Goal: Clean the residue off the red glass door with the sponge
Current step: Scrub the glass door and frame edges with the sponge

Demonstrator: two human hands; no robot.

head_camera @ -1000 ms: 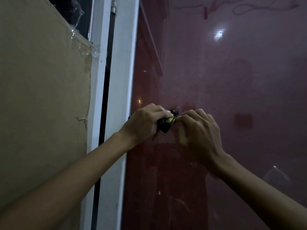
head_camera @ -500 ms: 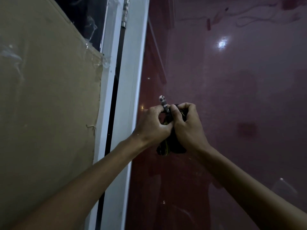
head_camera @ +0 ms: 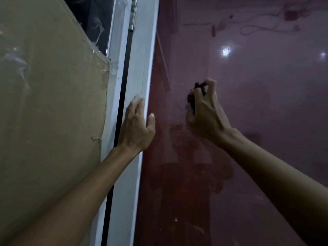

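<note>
The red glass door (head_camera: pixel 248 107) fills the right half of the head view, dim and reflective, with faint specks low down. My right hand (head_camera: pixel 204 112) grips a dark sponge (head_camera: pixel 192 98) in curled fingers, held against the glass at mid height. Only a dark edge of the sponge shows past my fingers. My left hand (head_camera: pixel 137 125) rests flat with straight fingers on the white door frame (head_camera: pixel 136 68), thumb lying over the frame's edge toward the glass.
A sheet of brown cardboard (head_camera: pixel 49 112) covers the panel to the left, taped at its upper corner. A metal hinge (head_camera: pixel 133 16) sits high on the frame beside a dark gap. Lamp reflections glint on the upper right glass.
My hands were together around the dark sponge half a second ago. My left hand has let go and moved left onto the white frame. My right hand keeps the sponge and has lifted slightly.
</note>
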